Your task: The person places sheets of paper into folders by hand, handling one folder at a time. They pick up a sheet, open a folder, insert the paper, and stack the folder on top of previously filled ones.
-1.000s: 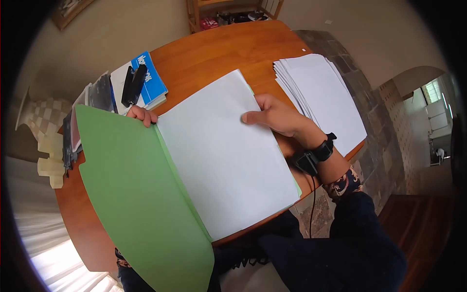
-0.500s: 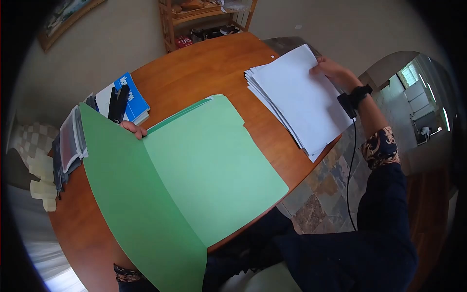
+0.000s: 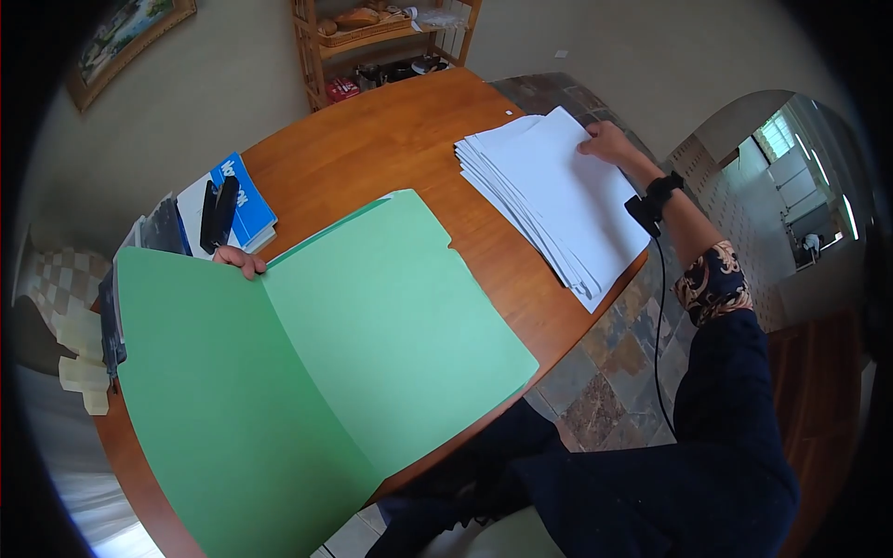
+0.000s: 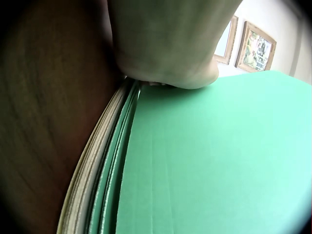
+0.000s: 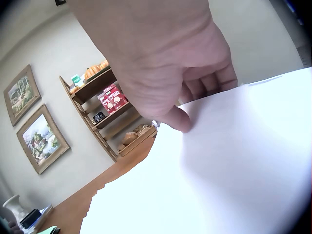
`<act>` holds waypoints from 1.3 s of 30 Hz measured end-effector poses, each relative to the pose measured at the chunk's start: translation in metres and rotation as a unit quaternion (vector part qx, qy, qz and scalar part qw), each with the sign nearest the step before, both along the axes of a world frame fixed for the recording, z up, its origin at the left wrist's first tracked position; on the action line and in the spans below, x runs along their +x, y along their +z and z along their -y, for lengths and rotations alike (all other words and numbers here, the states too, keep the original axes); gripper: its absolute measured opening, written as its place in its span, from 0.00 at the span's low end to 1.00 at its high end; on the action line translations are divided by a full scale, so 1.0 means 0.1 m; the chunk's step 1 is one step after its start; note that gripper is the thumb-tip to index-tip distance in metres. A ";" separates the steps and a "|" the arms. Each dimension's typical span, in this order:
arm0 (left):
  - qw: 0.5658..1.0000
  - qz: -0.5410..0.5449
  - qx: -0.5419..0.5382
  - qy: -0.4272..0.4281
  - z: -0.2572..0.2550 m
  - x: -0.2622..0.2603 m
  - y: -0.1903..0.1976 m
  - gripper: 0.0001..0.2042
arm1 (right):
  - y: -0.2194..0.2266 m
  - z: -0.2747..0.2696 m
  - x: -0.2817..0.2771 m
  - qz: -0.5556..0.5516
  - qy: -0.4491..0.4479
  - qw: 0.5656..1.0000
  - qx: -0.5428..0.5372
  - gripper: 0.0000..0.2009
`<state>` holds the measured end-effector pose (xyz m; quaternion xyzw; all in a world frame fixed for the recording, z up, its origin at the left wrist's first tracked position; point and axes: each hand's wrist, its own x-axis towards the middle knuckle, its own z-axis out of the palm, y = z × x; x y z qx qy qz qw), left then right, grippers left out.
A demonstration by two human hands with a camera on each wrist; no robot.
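A green file folder [image 3: 409,325] lies opened on the wooden table, its bare inner side showing and its cover [image 3: 214,391] spread to the left. My left hand [image 3: 242,261] grips the top edge at the fold, fingers curled over it. Seen from the left wrist, more green and cream folder edges [image 4: 100,161] are layered under that hand. Over on the right, a thick stack of white paper [image 3: 535,186] fans out along its left side. With my right hand [image 3: 614,146] I pinch the stack's top sheets [image 5: 234,146] by the far edge, thumb above and fingers beneath.
A black stapler [image 3: 219,212] rests on a blue and white notebook pack [image 3: 244,197] at the back left. Dark folders [image 3: 164,228] are beside it. A cable [image 3: 660,344] hangs from the right wrist. Beyond the table stands a wooden shelf [image 3: 312,56].
My right hand has carried the white paper from the opened folder onto the stack at the right. The folder's cover has swung further left, while my left hand stays at the fold.
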<state>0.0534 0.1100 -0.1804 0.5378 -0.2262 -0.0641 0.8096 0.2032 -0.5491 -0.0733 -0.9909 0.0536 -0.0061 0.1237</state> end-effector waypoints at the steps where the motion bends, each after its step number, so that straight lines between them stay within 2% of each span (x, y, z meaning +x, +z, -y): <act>1: 1.000 -0.002 0.000 0.002 0.00 0.00 -0.02 0.18 | -0.02 0.03 -0.03 0.000 -0.002 1.000 -0.001 0.17; 7: 1.000 0.022 0.004 0.000 -0.02 0.05 -0.08 0.18 | -0.13 0.09 -0.12 0.050 -0.013 0.998 0.045 0.20; 9: 0.999 0.045 0.008 -0.003 -0.01 0.07 -0.12 0.17 | -0.10 0.05 -0.15 0.125 0.014 0.992 -0.005 0.19; 12: 0.999 0.048 -0.008 -0.008 -0.11 0.24 -0.28 0.16 | 0.04 -0.21 -0.23 0.163 0.049 0.984 -0.043 0.14; 13: 0.993 0.093 -0.031 -0.062 -0.17 0.40 -0.40 0.16 | 0.11 -0.40 -0.29 0.160 0.053 0.985 -0.043 0.14; 14: 0.984 0.133 -0.053 -0.110 -0.24 0.45 -0.46 0.16 | 0.18 -0.66 -0.39 0.094 0.079 0.990 0.075 0.13; 15: 0.992 0.093 -0.056 -0.068 -0.17 0.31 -0.37 0.15 | 0.20 -0.92 -0.48 0.020 0.106 0.975 0.195 0.12; 16: 0.997 0.051 -0.053 -0.022 -0.04 0.15 -0.22 0.15 | 0.16 -1.17 -0.56 -0.019 0.143 0.958 0.247 0.10; 18: 0.997 0.068 0.029 0.024 0.04 -0.03 0.08 0.14 | 0.11 -1.64 -0.69 -0.086 0.159 0.919 0.350 0.10; 19: 0.996 0.069 0.053 0.035 0.10 -0.11 0.21 0.14 | 0.02 -1.85 -0.76 -0.088 0.174 0.901 0.389 0.09; 22: 0.995 -0.018 -0.089 0.031 0.23 -0.18 0.29 0.12 | -0.32 -2.32 -0.77 -0.049 0.203 0.864 0.458 0.08; 24: 0.995 -0.014 -0.098 0.033 0.18 -0.19 0.33 0.12 | -0.45 -2.52 -0.71 -0.008 0.218 0.833 0.508 0.08; 29: 0.996 -0.004 -0.073 0.052 -0.06 -0.24 0.41 0.10 | -0.61 -2.70 -0.66 -0.033 0.251 0.804 0.538 0.08; 31: 0.996 -0.007 -0.065 0.067 -0.12 -0.28 0.46 0.10 | -0.64 -2.67 -0.67 -0.027 0.261 0.828 0.496 0.09; 35: 0.995 -0.017 -0.050 0.090 -0.27 -0.44 0.45 0.09 | -0.68 -2.66 -0.69 -0.026 0.271 0.836 0.476 0.08; 37: 0.991 -0.028 -0.036 0.127 -0.34 -0.57 0.42 0.08 | -0.74 -2.61 -0.64 -0.019 0.285 0.825 0.488 0.09; 39: 0.972 -0.045 0.011 0.232 -0.42 -0.75 0.37 0.08 | -0.82 -2.61 -0.60 -0.005 0.309 0.810 0.497 0.09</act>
